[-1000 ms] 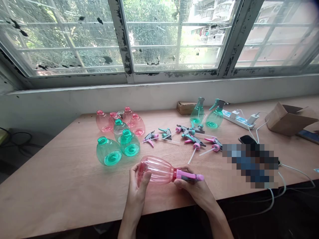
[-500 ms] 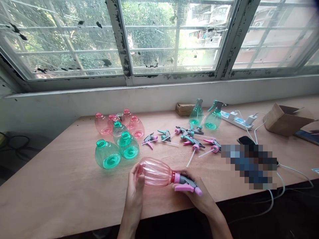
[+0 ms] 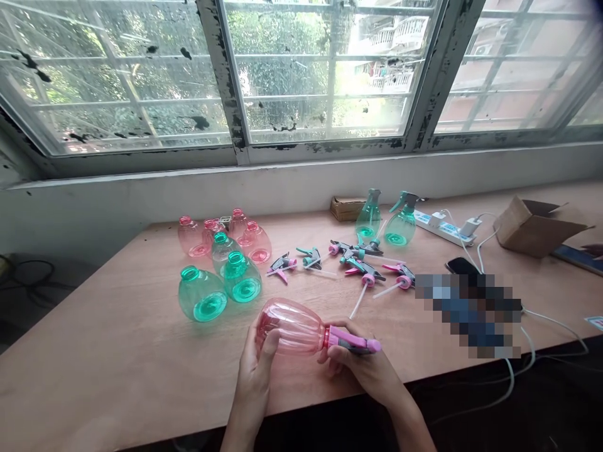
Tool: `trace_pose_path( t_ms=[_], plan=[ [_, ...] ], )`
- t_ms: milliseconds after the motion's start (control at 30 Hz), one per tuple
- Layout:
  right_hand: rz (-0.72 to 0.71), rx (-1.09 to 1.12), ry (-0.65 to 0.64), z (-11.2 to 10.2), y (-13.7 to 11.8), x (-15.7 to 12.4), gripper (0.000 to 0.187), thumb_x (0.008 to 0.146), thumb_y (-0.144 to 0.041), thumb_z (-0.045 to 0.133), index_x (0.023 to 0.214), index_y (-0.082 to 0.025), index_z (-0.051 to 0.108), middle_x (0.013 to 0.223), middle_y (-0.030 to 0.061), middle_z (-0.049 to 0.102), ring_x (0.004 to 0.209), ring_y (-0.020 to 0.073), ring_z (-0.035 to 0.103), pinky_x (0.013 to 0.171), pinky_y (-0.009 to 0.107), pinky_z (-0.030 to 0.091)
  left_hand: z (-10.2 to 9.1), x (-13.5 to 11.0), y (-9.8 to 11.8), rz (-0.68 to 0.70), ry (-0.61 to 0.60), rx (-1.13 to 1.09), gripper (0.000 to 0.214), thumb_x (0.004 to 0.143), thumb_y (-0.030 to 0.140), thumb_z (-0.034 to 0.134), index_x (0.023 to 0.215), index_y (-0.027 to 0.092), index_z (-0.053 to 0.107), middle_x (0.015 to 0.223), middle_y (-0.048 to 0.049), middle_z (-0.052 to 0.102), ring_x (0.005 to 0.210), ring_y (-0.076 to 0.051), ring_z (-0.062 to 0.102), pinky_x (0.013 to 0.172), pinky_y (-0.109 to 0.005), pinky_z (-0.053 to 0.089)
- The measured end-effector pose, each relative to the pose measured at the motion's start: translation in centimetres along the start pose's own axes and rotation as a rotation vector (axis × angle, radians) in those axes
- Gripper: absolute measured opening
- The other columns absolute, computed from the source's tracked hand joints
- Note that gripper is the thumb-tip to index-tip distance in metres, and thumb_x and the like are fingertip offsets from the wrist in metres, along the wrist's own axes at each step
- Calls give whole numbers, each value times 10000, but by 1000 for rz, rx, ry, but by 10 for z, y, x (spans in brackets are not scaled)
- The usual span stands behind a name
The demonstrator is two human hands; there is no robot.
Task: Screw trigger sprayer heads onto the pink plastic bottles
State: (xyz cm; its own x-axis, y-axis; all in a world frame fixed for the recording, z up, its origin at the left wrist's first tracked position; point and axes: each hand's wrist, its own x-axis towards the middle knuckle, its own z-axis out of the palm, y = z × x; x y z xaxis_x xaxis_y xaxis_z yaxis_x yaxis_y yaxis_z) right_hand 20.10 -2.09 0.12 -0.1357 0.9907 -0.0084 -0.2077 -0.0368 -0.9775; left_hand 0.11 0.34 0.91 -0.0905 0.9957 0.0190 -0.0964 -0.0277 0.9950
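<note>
A pink plastic bottle (image 3: 294,326) lies sideways just above the wooden table (image 3: 117,358), near its front edge. My left hand (image 3: 254,370) cups the bottle's round base, thumb on its side. My right hand (image 3: 362,367) is wrapped around the pink and grey spray head (image 3: 351,342) fitted on the bottle's neck. Both hands are closed on this one assembly.
Several capless pink bottles (image 3: 245,235) and green bottles (image 3: 214,289) lie at the left. Loose spray heads (image 3: 362,267) are scattered mid-table. Two assembled green spray bottles (image 3: 391,220) stand behind them. A power strip (image 3: 443,226), cables, a phone and a cardboard box (image 3: 532,226) occupy the right.
My right hand has turned the spray head on the bottle's neck; its trigger pointed down half a second ago and lies level now. The left hand keeps its hold on the base.
</note>
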Motion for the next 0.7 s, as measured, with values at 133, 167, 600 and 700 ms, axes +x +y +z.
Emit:
trace_pose_path(
  t_ms=[133,167,600,700],
  plan=[
    [1,20,-1,0,0,-1,383,880,-510,736,1081,-195,654,696,14,741,566,174,662,567,276,482,5,1,2,-19,39,-22,600,855,566,679,1328,207,593,1413,-99,631,1385,-314,512,1180,-438,362],
    [0,23,5,0,0,-1,389,875,-509,743,1084,-193,657,707,18,744,575,175,658,575,281,485,6,1,3,-17,47,-22,603,848,567,685,1327,210,596,1420,-98,626,1390,-314,506,1184,-440,356],
    [-61,165,219,-5,5,7,463,809,-567,784,1062,-189,696,776,50,750,616,199,670,577,303,513,11,-2,5,8,67,-39,687,776,536,770,1334,197,557,1407,-135,632,1320,-319,586,1116,-412,450],
    [-65,124,185,-11,11,8,499,817,-640,732,980,-168,749,751,71,751,596,196,665,561,294,508,11,-2,5,6,64,-49,699,776,558,760,1347,207,560,1390,-134,645,1321,-328,585,1116,-427,452]
  ],
)
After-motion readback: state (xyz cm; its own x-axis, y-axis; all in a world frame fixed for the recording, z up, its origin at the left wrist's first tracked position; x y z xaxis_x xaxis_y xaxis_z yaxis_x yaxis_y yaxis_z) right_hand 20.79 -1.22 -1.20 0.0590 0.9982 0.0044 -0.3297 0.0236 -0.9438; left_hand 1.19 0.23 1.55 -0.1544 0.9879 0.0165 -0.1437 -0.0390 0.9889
